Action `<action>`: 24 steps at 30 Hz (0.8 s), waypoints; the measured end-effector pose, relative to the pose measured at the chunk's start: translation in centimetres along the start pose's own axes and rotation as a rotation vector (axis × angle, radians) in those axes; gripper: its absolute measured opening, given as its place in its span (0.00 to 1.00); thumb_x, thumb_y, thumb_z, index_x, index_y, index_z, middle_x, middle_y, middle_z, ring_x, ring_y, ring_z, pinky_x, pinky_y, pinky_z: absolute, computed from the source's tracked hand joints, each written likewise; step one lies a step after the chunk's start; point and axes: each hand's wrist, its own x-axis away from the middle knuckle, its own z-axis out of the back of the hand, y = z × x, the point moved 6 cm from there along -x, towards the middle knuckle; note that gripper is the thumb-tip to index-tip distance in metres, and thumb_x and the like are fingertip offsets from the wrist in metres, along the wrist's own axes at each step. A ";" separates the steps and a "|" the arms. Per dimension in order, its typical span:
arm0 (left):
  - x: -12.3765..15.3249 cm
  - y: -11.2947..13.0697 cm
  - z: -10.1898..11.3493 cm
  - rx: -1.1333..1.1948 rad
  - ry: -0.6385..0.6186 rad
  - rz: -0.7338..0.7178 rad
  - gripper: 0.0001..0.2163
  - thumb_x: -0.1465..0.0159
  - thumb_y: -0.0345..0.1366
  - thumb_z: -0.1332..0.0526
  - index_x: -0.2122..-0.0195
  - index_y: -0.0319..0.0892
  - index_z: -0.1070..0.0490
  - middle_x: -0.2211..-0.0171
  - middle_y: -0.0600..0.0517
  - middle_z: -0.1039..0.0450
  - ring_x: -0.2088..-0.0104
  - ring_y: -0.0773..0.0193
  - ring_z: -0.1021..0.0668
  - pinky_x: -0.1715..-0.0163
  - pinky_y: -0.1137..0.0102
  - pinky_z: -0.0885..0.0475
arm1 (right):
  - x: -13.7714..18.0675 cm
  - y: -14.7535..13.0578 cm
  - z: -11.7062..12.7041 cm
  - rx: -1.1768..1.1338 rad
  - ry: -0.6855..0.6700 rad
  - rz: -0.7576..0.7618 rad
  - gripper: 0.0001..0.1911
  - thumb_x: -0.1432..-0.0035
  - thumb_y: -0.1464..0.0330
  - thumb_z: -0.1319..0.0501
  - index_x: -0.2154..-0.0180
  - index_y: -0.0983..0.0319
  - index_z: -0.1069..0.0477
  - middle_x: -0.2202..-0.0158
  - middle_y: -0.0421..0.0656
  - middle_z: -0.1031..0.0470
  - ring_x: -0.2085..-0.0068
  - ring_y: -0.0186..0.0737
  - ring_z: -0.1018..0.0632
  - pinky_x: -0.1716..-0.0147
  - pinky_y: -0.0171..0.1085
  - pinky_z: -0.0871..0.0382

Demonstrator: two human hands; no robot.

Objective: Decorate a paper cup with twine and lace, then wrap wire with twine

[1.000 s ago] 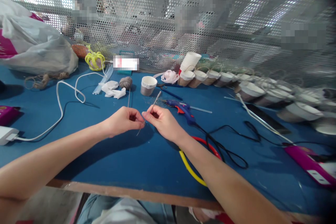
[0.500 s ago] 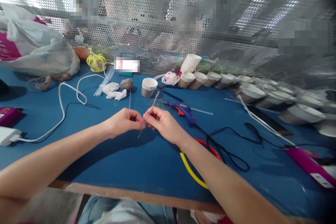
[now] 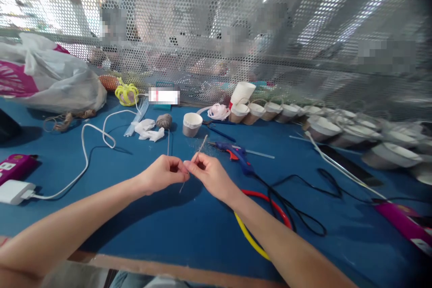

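Observation:
My left hand (image 3: pixel 162 173) and my right hand (image 3: pixel 216 176) meet above the blue table, thumbs and fingertips pinched together. Between them runs a short length of grey twine (image 3: pixel 204 143). One end sticks up past my right fingers and a thin end hangs below the fingertips. The part inside the pinch is hidden. Beyond the hands stands a small paper cup (image 3: pixel 192 126) wrapped in grey with a white rim. A ball of grey yarn (image 3: pixel 164 120) lies to its left, and a strand from it runs down toward my left hand.
A blue glue gun (image 3: pixel 236 153) with a black cord lies right of my hands. Several wrapped cups (image 3: pixel 320 129) line the right back. Purple power strips (image 3: pixel 403 222) and a white cable (image 3: pixel 87 155) flank the arms. A perforated metal screen (image 3: pixel 189 45) stands behind.
The camera view has tipped up, so the table things appear lower. Both hands keep their pinch on the twine, with only slight finger movement.

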 end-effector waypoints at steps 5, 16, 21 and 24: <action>-0.1 -0.2 -0.2 0.065 -0.041 0.029 0.07 0.53 0.34 0.37 0.79 0.37 0.33 0.81 0.58 0.34 0.79 0.73 0.35 0.76 0.75 0.42 | 0.1 0.0 -0.3 -0.147 -0.123 -0.033 0.13 0.46 0.59 0.43 0.73 0.63 0.37 0.77 0.37 0.36 0.76 0.31 0.36 0.76 0.32 0.42; -0.9 -1.2 0.0 0.053 -0.015 0.066 0.09 0.53 0.36 0.36 0.80 0.37 0.34 0.84 0.58 0.37 0.81 0.74 0.38 0.79 0.75 0.45 | -0.1 0.8 0.0 -0.077 -0.106 -0.045 0.12 0.45 0.61 0.45 0.75 0.62 0.38 0.78 0.37 0.37 0.75 0.32 0.37 0.74 0.33 0.42; -1.2 -1.8 0.0 -0.040 0.008 0.065 0.09 0.52 0.37 0.38 0.80 0.38 0.36 0.84 0.59 0.40 0.82 0.74 0.41 0.81 0.74 0.48 | -0.1 0.8 0.1 -0.031 -0.065 -0.050 0.12 0.45 0.62 0.45 0.77 0.62 0.39 0.78 0.37 0.37 0.75 0.33 0.36 0.74 0.33 0.42; -1.2 -1.8 0.1 -0.095 0.028 0.058 0.09 0.52 0.37 0.38 0.80 0.39 0.37 0.85 0.60 0.41 0.82 0.73 0.42 0.81 0.74 0.50 | -0.2 0.9 0.1 -0.032 -0.053 -0.054 0.12 0.46 0.62 0.44 0.77 0.61 0.39 0.79 0.37 0.37 0.75 0.33 0.36 0.75 0.33 0.42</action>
